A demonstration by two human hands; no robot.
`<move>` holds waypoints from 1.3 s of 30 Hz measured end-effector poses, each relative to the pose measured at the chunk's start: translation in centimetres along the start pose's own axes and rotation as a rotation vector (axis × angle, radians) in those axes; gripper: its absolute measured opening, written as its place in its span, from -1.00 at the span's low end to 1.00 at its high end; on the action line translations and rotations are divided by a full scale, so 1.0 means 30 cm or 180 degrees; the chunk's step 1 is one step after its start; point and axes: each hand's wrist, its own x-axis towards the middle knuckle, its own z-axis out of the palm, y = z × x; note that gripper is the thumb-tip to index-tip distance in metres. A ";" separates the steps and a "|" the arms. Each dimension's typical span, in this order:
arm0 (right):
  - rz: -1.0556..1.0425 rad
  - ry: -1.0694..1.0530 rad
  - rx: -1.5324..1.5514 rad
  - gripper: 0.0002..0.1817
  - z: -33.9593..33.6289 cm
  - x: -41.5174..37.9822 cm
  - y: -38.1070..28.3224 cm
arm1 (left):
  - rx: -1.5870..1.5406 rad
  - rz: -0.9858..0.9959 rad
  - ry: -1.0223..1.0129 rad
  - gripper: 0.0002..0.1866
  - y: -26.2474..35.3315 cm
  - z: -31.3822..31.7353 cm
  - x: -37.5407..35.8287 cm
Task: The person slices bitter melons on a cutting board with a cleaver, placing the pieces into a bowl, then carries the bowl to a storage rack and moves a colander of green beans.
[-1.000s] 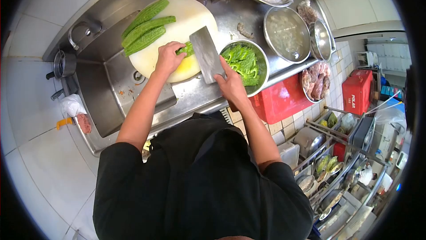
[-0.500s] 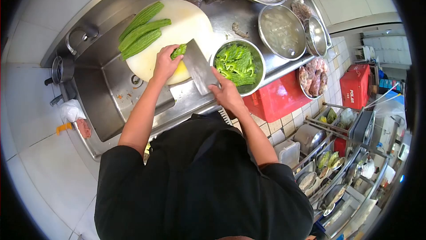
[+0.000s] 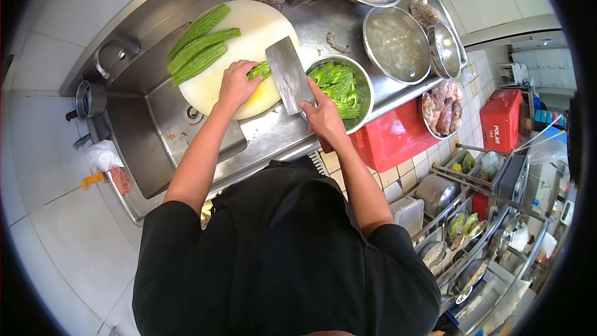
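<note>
Moved farther from the body since the earlier frame in the head view, with the broad, gray-streaked cleaver (image 3: 288, 73) clenched in the right hand (image 3: 323, 119), blade over the right edge of the white cutting board (image 3: 264, 22), beside a metal bowl (image 3: 367, 96) of glossy, bright-green cut pieces (image 3: 336, 87). Grasping with the left hand (image 3: 237, 84) a short, bumpy green gourd piece (image 3: 259, 70) on the board, partly covered by fingers, near three long, ridged green gourds (image 3: 202, 47) lying side by side.
</note>
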 end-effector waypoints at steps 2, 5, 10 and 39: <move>0.0031 0.0001 -0.0029 -0.22 0.002 0.005 0.006 | 0.0040 -0.0023 -0.0056 -0.59 -0.003 0.004 0.006; -0.0222 0.0165 -0.0247 -0.23 0.020 0.031 0.038 | 0.0123 -0.0094 -0.0145 -0.57 0.012 -0.009 0.012; -0.0626 0.0426 -0.0554 -0.23 0.056 0.087 -0.009 | 0.0194 -0.0103 -0.0112 -0.57 0.012 -0.006 0.008; 0.0435 0.0673 0.1393 -0.23 -0.194 -0.310 0.130 | 0.0017 0.0320 0.0428 -0.52 0.010 -0.020 -0.052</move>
